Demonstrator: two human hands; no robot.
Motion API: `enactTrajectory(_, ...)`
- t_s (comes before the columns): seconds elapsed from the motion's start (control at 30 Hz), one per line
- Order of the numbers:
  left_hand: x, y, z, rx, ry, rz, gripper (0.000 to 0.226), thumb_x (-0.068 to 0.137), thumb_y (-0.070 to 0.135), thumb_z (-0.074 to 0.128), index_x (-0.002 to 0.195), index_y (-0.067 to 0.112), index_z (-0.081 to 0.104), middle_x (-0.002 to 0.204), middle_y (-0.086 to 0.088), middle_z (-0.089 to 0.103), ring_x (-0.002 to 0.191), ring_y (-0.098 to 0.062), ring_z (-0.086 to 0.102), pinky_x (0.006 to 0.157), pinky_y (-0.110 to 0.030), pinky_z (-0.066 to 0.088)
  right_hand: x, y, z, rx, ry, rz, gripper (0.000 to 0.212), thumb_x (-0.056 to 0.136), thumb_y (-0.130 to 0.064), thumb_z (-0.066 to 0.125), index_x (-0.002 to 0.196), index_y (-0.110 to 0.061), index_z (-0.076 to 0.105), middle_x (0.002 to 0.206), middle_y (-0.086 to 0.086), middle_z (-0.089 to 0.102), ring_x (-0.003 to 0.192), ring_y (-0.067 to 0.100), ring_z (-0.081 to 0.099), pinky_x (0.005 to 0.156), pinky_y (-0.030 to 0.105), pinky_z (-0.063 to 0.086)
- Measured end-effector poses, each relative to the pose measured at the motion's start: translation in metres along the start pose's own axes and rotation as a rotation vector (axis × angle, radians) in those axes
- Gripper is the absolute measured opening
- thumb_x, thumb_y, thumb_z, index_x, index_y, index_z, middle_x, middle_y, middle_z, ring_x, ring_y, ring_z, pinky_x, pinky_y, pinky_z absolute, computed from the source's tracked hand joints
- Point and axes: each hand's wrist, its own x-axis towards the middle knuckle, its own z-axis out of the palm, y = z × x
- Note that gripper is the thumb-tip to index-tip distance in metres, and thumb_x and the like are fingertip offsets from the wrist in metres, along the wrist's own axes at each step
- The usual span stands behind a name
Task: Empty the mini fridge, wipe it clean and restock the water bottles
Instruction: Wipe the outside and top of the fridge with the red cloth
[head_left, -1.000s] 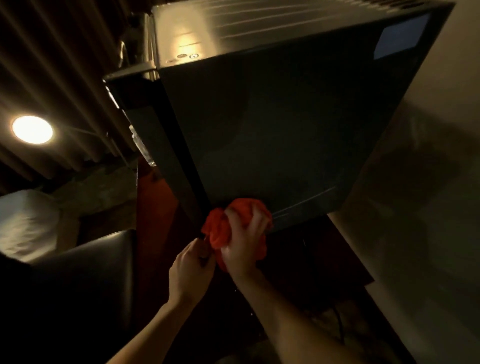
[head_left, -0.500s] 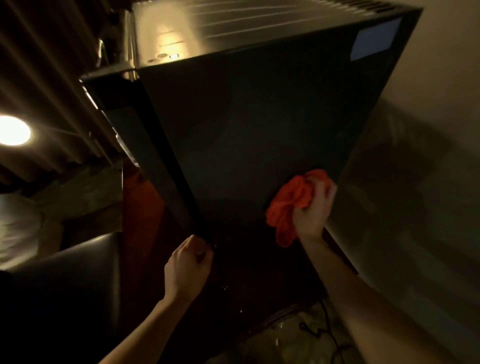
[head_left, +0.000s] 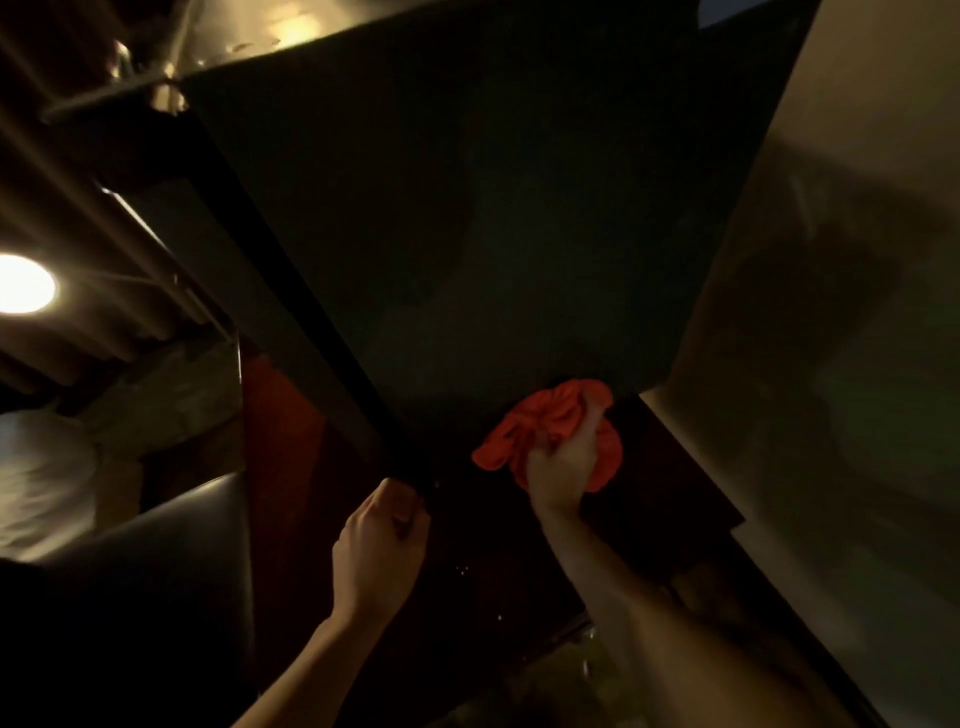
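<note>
The black mini fridge (head_left: 493, 208) fills the upper middle of the head view, its dark side panel facing me. My right hand (head_left: 561, 462) grips a bunched orange cloth (head_left: 550, 415) and holds it against the bottom edge of that panel. My left hand (head_left: 379, 551) is curled at the fridge's lower front corner, beside the edge of the door (head_left: 291, 291); what its fingers hold is too dark to tell. No water bottles are visible.
A beige wall (head_left: 831, 312) stands close on the right of the fridge. A dark padded seat (head_left: 156, 571) lies at lower left, a round lamp (head_left: 23, 283) glows at far left, and a cable runs across the floor (head_left: 582, 675) below.
My right hand has moved the orange cloth from the fridge's lower left corner to the right along the panel, then down to its bottom edge. My left hand has stayed at the corner.
</note>
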Motion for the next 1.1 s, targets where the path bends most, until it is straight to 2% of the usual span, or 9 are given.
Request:
enactTrajectory(0.1, -0.005, -0.007, -0.002, 0.033, 0.007, -0.015, 0.016, 0.087, 0.02, 0.069, 0.094, 0.029, 0.058, 0.078, 0.016, 0.061, 0.067, 0.003, 0.056, 0.053, -0.019, 0.037, -0.043, 0.008, 0.013, -0.085, -0.205, 0.02, 0.051, 0.086, -0.002, 0.061, 0.133, -0.017, 0.046, 0.12, -0.009, 0.047, 0.108, 0.012, 0.05, 0.097, 0.032, 0.042)
enactTrajectory(0.17, -0.007, -0.008, -0.004, 0.047, 0.004, -0.034, 0.016, 0.087, 0.021, 0.068, 0.092, 0.031, 0.057, 0.076, 0.017, 0.06, 0.066, 0.003, 0.055, 0.053, -0.021, 0.039, -0.071, 0.011, 0.022, -0.054, -0.344, 0.031, 0.061, 0.084, 0.0, 0.061, 0.139, -0.021, 0.045, 0.13, -0.008, 0.049, 0.117, 0.01, 0.05, 0.108, 0.037, 0.039)
enactTrajectory(0.27, -0.005, -0.007, -0.011, 0.034, 0.012, -0.045, 0.014, 0.087, 0.024, 0.067, 0.09, 0.032, 0.056, 0.077, 0.015, 0.062, 0.068, -0.004, 0.06, 0.056, -0.027, 0.044, -0.086, 0.015, 0.024, -0.046, -0.39, -0.07, 0.071, 0.073, 0.005, 0.065, 0.134, -0.029, 0.05, 0.127, -0.012, 0.056, 0.118, -0.001, 0.051, 0.103, 0.019, 0.041)
enactTrajectory(0.37, 0.001, 0.0, -0.016, 0.03, 0.025, -0.019, 0.016, 0.086, 0.023, 0.066, 0.093, 0.032, 0.056, 0.079, 0.014, 0.064, 0.071, -0.01, 0.063, 0.059, -0.031, 0.047, -0.053, -0.007, 0.003, -0.034, -0.28, -0.025, 0.053, 0.078, -0.008, 0.071, 0.118, -0.041, 0.056, 0.109, -0.025, 0.062, 0.103, -0.008, 0.057, 0.096, 0.009, 0.038)
enactTrajectory(0.5, 0.006, 0.018, -0.017, -0.01, 0.017, -0.009, 0.019, 0.087, 0.022, 0.066, 0.103, 0.031, 0.059, 0.084, 0.016, 0.064, 0.076, -0.008, 0.063, 0.065, -0.033, 0.052, 0.034, -0.046, -0.048, -0.046, -0.059, 0.006, 0.033, 0.086, -0.016, 0.067, 0.118, -0.021, 0.063, 0.113, -0.007, 0.065, 0.104, 0.009, 0.061, 0.091, 0.016, 0.04)
enactTrajectory(0.7, 0.001, 0.031, -0.026, 0.003, 0.006, 0.033, 0.02, 0.086, 0.022, 0.067, 0.101, 0.031, 0.059, 0.077, 0.018, 0.062, 0.071, -0.003, 0.06, 0.059, -0.028, 0.046, 0.105, -0.078, -0.103, -0.005, 0.209, -0.068, 0.037, 0.09, -0.023, 0.061, 0.127, -0.023, 0.057, 0.123, 0.001, 0.062, 0.115, 0.017, 0.057, 0.106, 0.037, 0.042)
enactTrajectory(0.83, -0.001, 0.027, -0.038, -0.005, 0.0, 0.006, 0.02, 0.088, 0.02, 0.067, 0.099, 0.034, 0.058, 0.078, 0.017, 0.064, 0.069, 0.001, 0.06, 0.054, -0.024, 0.043, 0.084, -0.086, -0.074, -0.063, 0.179, -0.037, 0.048, 0.082, -0.035, 0.053, 0.13, -0.032, 0.049, 0.122, 0.006, 0.062, 0.114, 0.026, 0.057, 0.105, 0.047, 0.041)
enactTrajectory(0.93, -0.006, 0.031, -0.048, -0.009, -0.003, -0.006, 0.019, 0.089, 0.019, 0.066, 0.095, 0.034, 0.057, 0.078, 0.017, 0.062, 0.066, 0.006, 0.056, 0.052, -0.015, 0.034, 0.025, -0.095, -0.048, -0.06, 0.035, -0.012, 0.052, 0.085, -0.019, 0.06, 0.136, -0.021, 0.048, 0.134, 0.002, 0.055, 0.126, 0.02, 0.05, 0.113, 0.035, 0.033)
enactTrajectory(1.1, -0.013, 0.043, -0.07, -0.009, -0.001, 0.058, 0.014, 0.088, 0.027, 0.066, 0.087, 0.034, 0.054, 0.076, 0.018, 0.062, 0.065, 0.004, 0.059, 0.051, -0.016, 0.036, -0.067, -0.135, -0.017, 0.01, -0.293, -0.267, 0.044, 0.086, -0.003, 0.06, 0.126, -0.022, 0.06, 0.12, -0.022, 0.054, 0.11, -0.013, 0.049, 0.097, 0.002, 0.033)
